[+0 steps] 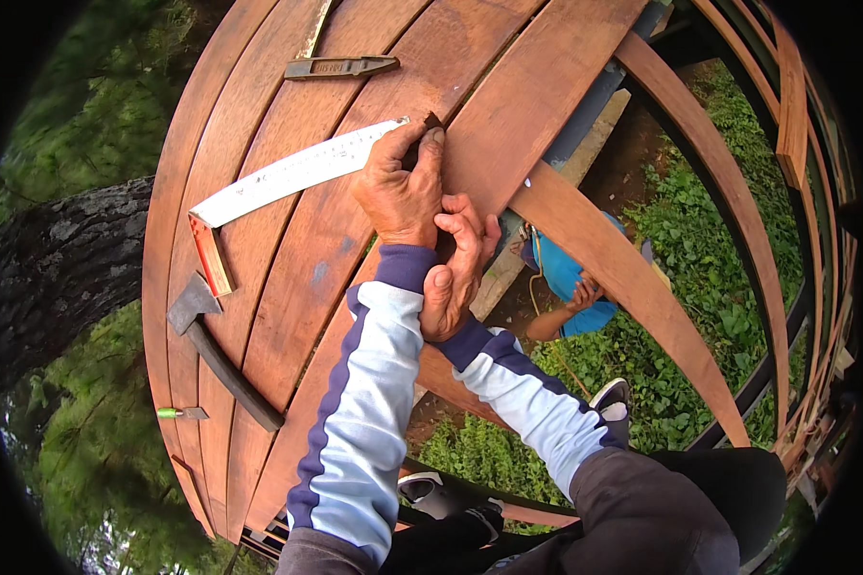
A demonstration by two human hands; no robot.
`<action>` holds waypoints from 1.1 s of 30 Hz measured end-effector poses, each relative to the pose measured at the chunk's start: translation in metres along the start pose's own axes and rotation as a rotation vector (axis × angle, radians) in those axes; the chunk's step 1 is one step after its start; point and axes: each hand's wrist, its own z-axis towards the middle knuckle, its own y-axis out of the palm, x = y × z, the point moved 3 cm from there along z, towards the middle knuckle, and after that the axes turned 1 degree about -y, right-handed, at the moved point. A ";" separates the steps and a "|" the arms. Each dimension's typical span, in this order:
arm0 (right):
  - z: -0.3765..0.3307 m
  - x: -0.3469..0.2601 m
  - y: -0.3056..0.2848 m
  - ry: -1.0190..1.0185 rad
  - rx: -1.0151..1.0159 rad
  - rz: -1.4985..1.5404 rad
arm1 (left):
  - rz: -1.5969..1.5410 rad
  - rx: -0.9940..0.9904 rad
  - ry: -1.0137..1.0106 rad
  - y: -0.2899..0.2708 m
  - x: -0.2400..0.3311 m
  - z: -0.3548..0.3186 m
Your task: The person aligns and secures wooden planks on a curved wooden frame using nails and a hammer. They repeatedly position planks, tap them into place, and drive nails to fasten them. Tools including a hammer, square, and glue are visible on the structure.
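Note:
My left hand point(400, 187) is closed above the reddish wooden planks point(307, 251). Its thumb and forefinger come together at a small dark notch or object point(432, 121) by a plank end; what they pinch, if anything, is hidden. Just below it, beside the left wrist, my right hand point(458, 266) has loosely bent fingers, the thumb apart, and nothing visible in it. A white-bladed try square point(297, 172) with a red-edged stock lies left of my left hand, its blade end near the fingers. Above lies a hammer point(340, 67).
A hatchet point(225, 347) and a small green-handled blade tool point(182, 413) lie on the planks at left. Curved wooden boards point(642, 287) span an open gap at right, over green plants. Below, a person in blue point(575, 273) is partly hidden. A thick trunk point(67, 278) stands left.

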 end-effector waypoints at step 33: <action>0.035 0.001 -0.007 -0.344 -0.099 0.211 | -0.163 -0.155 -0.077 -0.012 -0.018 0.012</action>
